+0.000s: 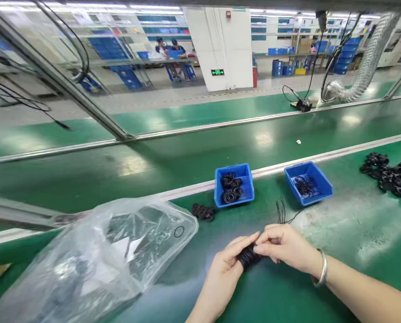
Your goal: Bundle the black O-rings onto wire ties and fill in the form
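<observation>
Lower centre of frame | my left hand (222, 270) grips black bundle (248, 257) | my right hand (287, 246) pinches its edge | step: apparently fingertip separation | next: likely needs steady left hold

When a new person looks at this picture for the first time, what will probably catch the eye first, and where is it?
Probably the large clear plastic bag on the left of the green table stands out first. At lower middle, the left hand holds a dark bundle, and the right hand, with a silver bracelet at its wrist, touches it. Beyond the hands, two bright blue bins hold dark loops.
</observation>
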### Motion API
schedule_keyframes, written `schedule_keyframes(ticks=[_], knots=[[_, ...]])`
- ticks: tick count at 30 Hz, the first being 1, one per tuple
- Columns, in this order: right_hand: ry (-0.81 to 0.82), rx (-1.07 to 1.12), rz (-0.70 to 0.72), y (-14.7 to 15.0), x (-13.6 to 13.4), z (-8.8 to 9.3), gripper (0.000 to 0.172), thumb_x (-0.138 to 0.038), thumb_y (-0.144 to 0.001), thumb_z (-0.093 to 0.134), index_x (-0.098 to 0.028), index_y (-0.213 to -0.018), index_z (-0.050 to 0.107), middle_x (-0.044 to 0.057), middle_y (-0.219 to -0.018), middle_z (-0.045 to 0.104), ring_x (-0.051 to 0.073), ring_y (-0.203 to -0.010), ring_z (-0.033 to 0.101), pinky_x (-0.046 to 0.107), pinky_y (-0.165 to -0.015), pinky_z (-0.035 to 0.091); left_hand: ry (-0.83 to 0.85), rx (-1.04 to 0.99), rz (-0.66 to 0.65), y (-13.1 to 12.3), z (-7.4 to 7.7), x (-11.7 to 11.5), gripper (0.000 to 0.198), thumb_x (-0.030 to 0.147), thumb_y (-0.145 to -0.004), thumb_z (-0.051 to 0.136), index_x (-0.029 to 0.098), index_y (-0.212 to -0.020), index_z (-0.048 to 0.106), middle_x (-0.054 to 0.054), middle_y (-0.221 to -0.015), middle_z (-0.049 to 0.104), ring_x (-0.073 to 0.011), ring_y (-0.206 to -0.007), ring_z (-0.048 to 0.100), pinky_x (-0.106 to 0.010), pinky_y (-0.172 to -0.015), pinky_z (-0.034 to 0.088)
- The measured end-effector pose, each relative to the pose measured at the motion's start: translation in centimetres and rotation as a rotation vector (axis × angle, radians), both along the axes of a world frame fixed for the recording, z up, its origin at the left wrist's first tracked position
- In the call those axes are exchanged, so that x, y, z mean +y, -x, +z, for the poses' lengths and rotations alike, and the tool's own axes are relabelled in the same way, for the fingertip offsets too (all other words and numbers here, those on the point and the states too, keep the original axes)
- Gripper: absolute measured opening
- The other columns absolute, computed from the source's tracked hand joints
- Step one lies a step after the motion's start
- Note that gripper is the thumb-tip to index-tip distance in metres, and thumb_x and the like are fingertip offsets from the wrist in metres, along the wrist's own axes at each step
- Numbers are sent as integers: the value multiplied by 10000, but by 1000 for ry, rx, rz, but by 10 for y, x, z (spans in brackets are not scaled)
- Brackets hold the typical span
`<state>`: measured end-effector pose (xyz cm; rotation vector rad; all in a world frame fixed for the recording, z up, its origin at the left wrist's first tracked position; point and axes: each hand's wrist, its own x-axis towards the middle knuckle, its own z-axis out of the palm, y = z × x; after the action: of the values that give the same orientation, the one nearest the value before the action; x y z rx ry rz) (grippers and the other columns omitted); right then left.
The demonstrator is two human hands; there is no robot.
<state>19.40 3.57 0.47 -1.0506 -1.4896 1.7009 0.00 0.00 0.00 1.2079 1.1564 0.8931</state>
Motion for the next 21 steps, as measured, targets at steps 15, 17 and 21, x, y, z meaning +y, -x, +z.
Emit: schedule_keyframes(ticks=[15,17,21], knots=[[236,180,181,-2,-3,2,359,-448,-810,743,-95,-749,717,53,-648,705,91,-448,616,154,-373,385,-359,189,5,11,2,-2,343,91,-837,568,289,-1032,769,-46,-967,738,-185,-898,705,-273,-830,553],[266,213,162,-2,-4,0,333,-424,-798,761,-95,-777,718,66,-686,724,107,-471,645,151,-368,390,-428,244,9,12,2,-4,370,67,-830,561,299,-1037,762,-32,-959,752,-175,-897,709,-260,-830,552],[307,252,128,0,-5,0,296,-369,-744,818,-101,-791,701,61,-679,731,123,-481,667,143,-360,388,-467,242,3,12,1,-4,315,81,-827,599,289,-1005,755,-16,-915,750,-162,-845,721,-233,-782,563]])
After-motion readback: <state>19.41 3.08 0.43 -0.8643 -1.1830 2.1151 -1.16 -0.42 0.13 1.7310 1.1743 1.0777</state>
